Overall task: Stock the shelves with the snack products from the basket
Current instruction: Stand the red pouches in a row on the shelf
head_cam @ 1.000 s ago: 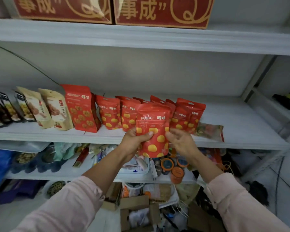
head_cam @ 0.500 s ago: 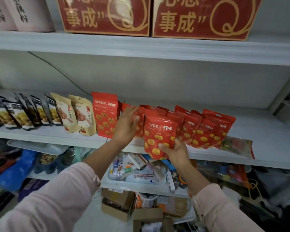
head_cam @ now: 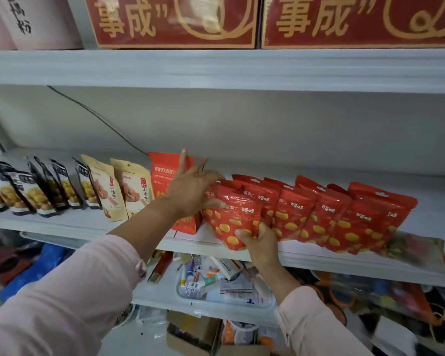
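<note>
Stocking looks well advanced, though the basket is not in view, so what remains cannot be judged. The middle shelf (head_cam: 62, 224) already carries a full row of snacks.

The step in hand is seating 1 more red dotted pouch (head_cam: 231, 217) at the front of its row. Its base is at the shelf's front lip and it leans on the pouches behind, not yet released.

Hands:
- The right hand (head_cam: 261, 244) pinches the pouch's lower corner, thumb on the front and fingers behind.
- The left hand (head_cam: 190, 191) is spread with straight fingers, pressing the left end of the red row beside the tall red pouch (head_cam: 165, 170).

Counts, left to right on the middle shelf:
- black pouches (head_cam: 23, 194): at least 6, cut off at the frame edge
- beige pouches (head_cam: 134, 188): 2
- tall red pouch: 1
- red dotted pouches: about 6 including the held one; they overlap, so the count is not exact
- flat clear packet (head_cam: 416, 250): 1, lying at the right end

The top shelf holds 2 red boxes (head_cam: 172, 21). The lower shelf holds 1 tray (head_cam: 188, 300) of small mixed items, too cluttered to count.
</note>
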